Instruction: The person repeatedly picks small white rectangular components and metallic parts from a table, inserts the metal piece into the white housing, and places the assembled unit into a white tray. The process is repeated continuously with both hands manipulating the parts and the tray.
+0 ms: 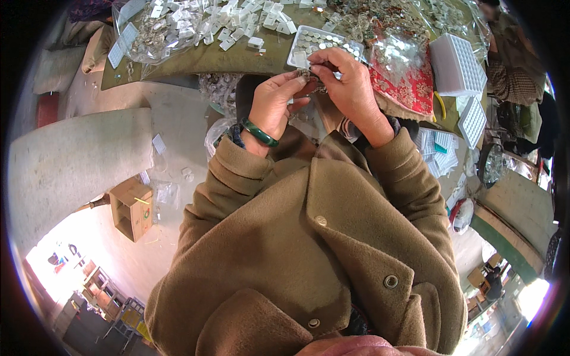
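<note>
Brown coat (267, 237) spreads nearest the camera, its sleeves running up to my hands. With my left hand (274, 101), green bangle (259, 133) at the wrist, I pinch a small clear piece (304, 73) between thumb and fingers. My right hand (351, 83) bends in beside it, fingertips close together; whether they grip anything I cannot tell. The piece sits just on my side of the white tray (294, 45) of discs. Right of that lies red cloth (417, 89). Leftward on the floor, a box (133, 207) bears a coloured mark too small to read.
</note>
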Available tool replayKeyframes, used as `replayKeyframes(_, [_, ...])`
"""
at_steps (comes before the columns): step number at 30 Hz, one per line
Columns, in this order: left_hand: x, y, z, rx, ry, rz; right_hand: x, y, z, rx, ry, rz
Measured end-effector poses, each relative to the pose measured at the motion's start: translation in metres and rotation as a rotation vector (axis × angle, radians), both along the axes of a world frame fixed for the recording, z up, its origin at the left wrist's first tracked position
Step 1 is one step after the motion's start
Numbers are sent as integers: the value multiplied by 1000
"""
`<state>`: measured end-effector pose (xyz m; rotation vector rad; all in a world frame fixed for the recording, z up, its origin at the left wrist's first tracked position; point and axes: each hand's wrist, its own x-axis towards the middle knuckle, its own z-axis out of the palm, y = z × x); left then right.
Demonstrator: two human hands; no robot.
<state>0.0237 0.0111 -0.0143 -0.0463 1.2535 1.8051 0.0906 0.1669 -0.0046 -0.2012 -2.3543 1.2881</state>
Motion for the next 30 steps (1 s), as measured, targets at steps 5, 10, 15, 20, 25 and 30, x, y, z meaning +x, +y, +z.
replayKeyframes(5, [5,-1,4,0,35,-45,7,-9,2,69,103,-21])
replayKeyframes(10, [10,-2,5,3,73,-15,7,-7,1,324,241,23])
replayKeyframes(15, [19,2,1,-9,178,69,12,-3,3,360,216,85])
replayKeyframes(20, [25,4,0,-23,315,72,15,5,2,41,18,74])
replayKeyframes(25, [20,2,2,-20,335,17,15,10,2,-617,-146,74])
replayKeyframes(30, [21,6,7,71,128,-3,19,-1,8,-717,-193,26])
